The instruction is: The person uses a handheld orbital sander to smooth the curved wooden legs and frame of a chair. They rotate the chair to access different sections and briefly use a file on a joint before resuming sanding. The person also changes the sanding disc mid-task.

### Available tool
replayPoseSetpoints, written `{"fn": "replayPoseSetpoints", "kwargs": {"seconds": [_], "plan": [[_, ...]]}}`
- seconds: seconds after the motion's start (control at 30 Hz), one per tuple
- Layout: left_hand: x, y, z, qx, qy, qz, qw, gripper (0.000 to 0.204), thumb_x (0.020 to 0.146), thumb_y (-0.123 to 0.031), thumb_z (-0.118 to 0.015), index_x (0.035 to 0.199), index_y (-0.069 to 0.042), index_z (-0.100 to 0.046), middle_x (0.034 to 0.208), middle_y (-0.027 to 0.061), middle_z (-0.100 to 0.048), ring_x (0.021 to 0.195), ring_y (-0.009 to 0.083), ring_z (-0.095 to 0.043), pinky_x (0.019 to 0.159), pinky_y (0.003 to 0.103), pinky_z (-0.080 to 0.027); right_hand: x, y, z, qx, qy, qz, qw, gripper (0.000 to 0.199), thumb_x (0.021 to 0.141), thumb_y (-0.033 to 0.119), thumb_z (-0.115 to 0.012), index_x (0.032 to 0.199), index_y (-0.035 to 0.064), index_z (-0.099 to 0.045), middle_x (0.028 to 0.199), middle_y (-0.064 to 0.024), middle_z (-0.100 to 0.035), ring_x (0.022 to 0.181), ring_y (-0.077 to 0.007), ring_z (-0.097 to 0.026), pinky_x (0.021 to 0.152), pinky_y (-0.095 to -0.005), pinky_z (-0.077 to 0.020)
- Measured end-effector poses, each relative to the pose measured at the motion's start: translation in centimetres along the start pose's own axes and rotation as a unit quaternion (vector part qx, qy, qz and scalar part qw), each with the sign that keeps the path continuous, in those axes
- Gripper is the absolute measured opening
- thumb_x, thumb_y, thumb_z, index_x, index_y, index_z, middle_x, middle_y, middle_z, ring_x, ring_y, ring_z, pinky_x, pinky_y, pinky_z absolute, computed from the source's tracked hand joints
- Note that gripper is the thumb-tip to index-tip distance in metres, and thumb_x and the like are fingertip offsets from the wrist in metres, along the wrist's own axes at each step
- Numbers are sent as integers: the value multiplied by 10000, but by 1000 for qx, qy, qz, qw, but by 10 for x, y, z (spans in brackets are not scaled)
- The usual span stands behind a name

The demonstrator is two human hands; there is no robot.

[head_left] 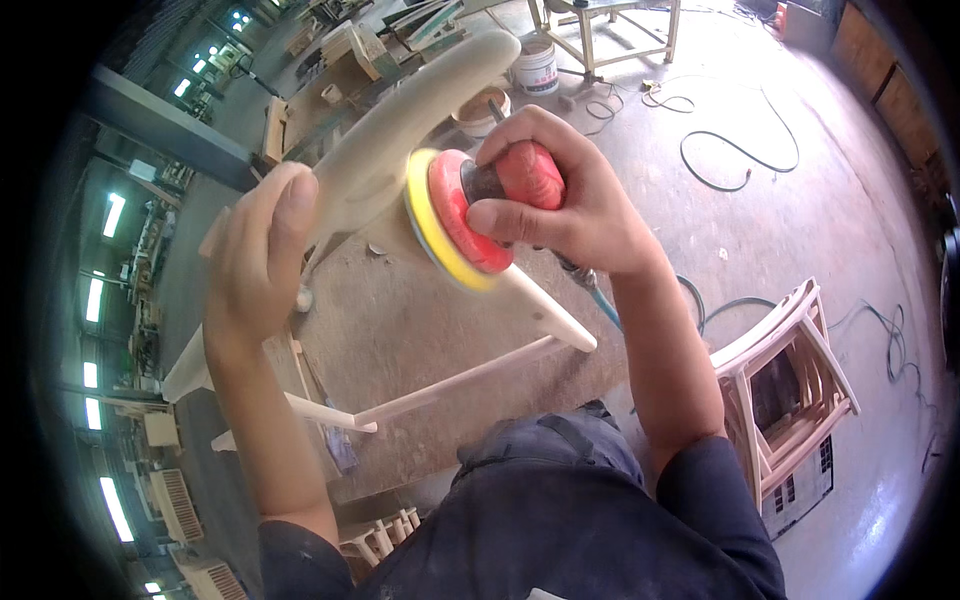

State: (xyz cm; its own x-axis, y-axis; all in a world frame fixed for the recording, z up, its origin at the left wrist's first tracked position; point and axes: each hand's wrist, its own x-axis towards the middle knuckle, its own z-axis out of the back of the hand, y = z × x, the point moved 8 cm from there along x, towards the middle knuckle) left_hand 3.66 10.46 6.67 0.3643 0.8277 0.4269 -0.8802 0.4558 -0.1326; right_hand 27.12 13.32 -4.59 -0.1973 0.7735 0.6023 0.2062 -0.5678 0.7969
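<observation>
Sanding is what I have in hand: my right hand [560, 205] is wrapped shut around the red body of the orbital sander [480, 215], fingers [505, 215] curled over its top, and its yellow-rimmed pad is pressed flat against the pale curved rail of an unfinished wooden chair frame [400, 150]. My left hand [262, 250] grips the same frame on its left side, thumb up along the wood and fingers closed behind it, so I cannot see how they lie at the back.

How far along I judge it: the rail looks smooth, bare and evenly pale where it shows, with no finish on it, but the face under the pad is hidden, so I cannot tell how much is left there. The thin legs and stretchers [450, 380] lower down look equally raw.

The frame is held up off the bench [420, 320], just above it. Its curved rail runs long from lower left near my left hand to upper right, away from me, ending in a rounded tip. The legs splay down and toward me.

Farther out, a blue hose [605, 305] trails from the sander, more bare chair frames [790, 380] are stacked on the floor at my right, and a white bucket [537, 68] stands beyond the bench.
</observation>
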Motion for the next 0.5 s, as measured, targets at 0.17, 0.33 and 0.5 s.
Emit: {"fn": "replayPoseSetpoints", "kwargs": {"seconds": [0.17,0.33,0.5], "plan": [[7,10,-6,-16,22,31,999,545,1132,-473,-396,1180,9,-644,1005,233,-667,961,432,-625,886,448,-481,-35,52,-28,-294,-138,58,944,443,718,306,-925,1050,156,-672,1032,-123,-642,928,-339,-679,762,-430,-577],[10,13,-7,-2,-17,3,1000,602,1130,-518,-375,1193,18,-642,1041,263,-661,995,457,-620,906,469,-475,-49,69,-87,-431,-170,176,869,254,770,191,-774,1006,238,-692,1003,-54,-601,829,-235,-654,599,-374,-522],[12,14,-8,-32,34,23,999,618,1125,-542,-369,1202,7,-644,1093,270,-667,1038,461,-619,930,478,-469,-49,78,-114,-515,-132,187,826,251,774,185,-774,996,285,-708,1013,-13,-612,846,-223,-666,608,-365,-534]]}}
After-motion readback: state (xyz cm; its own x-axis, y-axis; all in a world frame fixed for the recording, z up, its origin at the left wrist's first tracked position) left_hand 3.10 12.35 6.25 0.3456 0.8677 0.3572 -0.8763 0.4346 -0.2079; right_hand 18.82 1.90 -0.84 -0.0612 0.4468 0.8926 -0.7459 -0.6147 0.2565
